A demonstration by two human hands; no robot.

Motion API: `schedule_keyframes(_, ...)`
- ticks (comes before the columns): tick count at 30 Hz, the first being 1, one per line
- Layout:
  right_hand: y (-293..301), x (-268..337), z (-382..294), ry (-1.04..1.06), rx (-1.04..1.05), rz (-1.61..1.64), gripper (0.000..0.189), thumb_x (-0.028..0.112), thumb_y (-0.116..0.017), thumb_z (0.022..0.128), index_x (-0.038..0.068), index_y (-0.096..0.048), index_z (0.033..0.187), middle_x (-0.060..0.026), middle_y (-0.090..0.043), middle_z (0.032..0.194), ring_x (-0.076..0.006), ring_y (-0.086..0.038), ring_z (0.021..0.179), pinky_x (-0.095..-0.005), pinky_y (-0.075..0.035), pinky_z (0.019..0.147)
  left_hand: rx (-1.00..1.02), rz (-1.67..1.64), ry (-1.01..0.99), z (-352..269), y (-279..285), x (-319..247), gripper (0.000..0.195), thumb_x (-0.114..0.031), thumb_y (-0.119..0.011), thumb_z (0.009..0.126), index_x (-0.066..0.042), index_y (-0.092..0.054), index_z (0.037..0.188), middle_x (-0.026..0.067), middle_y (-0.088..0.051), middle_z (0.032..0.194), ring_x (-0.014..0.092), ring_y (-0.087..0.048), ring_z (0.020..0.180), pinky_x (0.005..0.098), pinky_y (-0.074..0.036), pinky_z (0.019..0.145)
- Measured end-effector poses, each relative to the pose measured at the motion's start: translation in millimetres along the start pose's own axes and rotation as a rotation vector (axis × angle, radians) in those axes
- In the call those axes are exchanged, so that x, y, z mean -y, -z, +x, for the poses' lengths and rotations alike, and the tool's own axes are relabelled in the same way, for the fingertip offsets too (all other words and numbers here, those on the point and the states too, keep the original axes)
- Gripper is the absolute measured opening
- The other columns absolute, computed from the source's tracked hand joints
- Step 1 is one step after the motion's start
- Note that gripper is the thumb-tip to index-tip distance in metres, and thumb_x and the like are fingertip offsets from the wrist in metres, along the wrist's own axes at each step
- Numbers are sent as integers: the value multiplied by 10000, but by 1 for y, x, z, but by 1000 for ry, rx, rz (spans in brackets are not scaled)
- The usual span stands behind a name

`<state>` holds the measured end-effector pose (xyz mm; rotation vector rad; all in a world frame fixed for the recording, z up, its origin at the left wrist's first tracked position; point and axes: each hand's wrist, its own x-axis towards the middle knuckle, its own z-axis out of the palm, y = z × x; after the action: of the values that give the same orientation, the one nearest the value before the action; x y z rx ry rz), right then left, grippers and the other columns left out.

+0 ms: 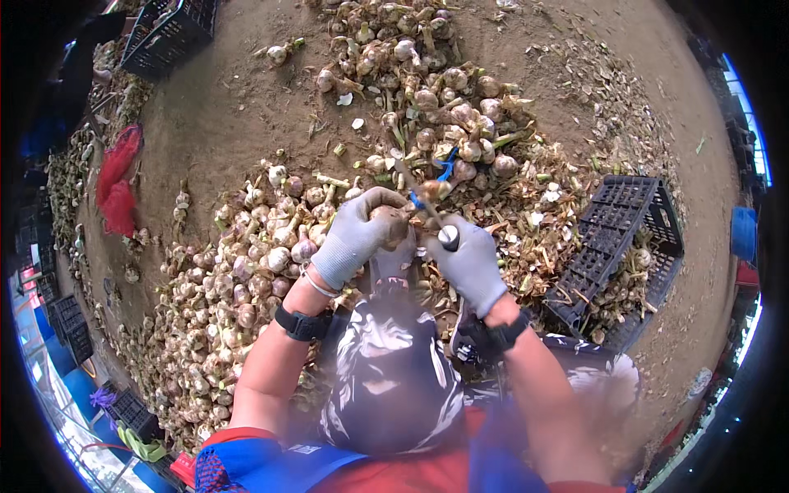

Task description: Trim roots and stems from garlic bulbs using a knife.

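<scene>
My left hand (363, 231), in a light grey glove, is closed around a garlic bulb (389, 225) in front of my knees. Just to its right, my gloved right hand (465, 259) grips a knife (449, 235) by its handle; the end of the handle is pale and round. The thin blade slants up and to the left, blurred, beside the held bulb. A cut piece of garlic stalk (434, 189) shows by the blade. Blue cord (448, 165) lies behind it. Trimmed-looking garlic bulbs (246, 283) form a large heap at the left, and bulbs with stalks (456, 111) lie ahead.
A black plastic crate (607, 234) lies tipped on its side at the right, with garlic and scraps inside. Dry skins and stalk scraps (536, 215) cover the ground before it. A red mesh bag (117, 185) lies at the left. Another crate (169, 40) stands at the upper left near a person's arm.
</scene>
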<state>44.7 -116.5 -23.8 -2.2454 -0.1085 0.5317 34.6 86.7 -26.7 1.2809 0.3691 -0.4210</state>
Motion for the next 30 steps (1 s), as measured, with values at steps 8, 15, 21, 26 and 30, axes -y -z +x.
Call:
schedule_keyframes(8, -22, -83, -36, -376, -215, 468, 223, 126, -760, 822, 19, -726, 1014, 12, -674, 754, -69, -592, 635, -241, -481, 603, -193, 963, -307, -6, 8, 7, 401, -314, -709, 862, -22, -642, 1128, 154, -703, 883, 294, -698, 791, 388, -549, 747)
schedule_keyframes(15, -26, -23, -8, -67, 4, 736, 284, 81, -751, 834, 61, -733, 1117, 10, -724, 942, -74, -637, 813, -226, -507, 734, -98, 936, 76, -49, 18, -28, 533, -517, -710, 855, -27, -686, 1063, 155, -737, 921, 330, -720, 877, 436, -557, 775)
schedule_keyframes(21, -33, -91, -5, -372, -430, 842, 186, 37, -743, 838, 15, -729, 1022, -6, -708, 859, -91, -622, 708, -234, -497, 682, 187, 1693, 325, -88, 101, -45, 367, -425, -667, 916, -74, -746, 986, 149, -716, 934, 331, -702, 860, 425, -549, 791)
schedule_keyframes(26, -23, -103, 4, -345, -449, 700, 189, 21, -736, 847, 2, -723, 1035, -22, -708, 851, -101, -655, 702, -248, -513, 659, 79, 848, -133, 38, 19, -6, 362, -242, -637, 917, -49, -677, 1221, 176, -707, 1152, 323, -687, 1022, 369, -523, 926)
schedule_keyframes(30, -5, -98, 22, -410, -438, 745, 174, 33, -717, 876, 0, -722, 1047, -17, -706, 851, -87, -649, 706, -245, -514, 651, -119, 1082, -217, 163, -13, 88, 573, -196, -639, 875, -122, -483, 1422, 215, -598, 1309, 436, -616, 1122, 497, -509, 943)
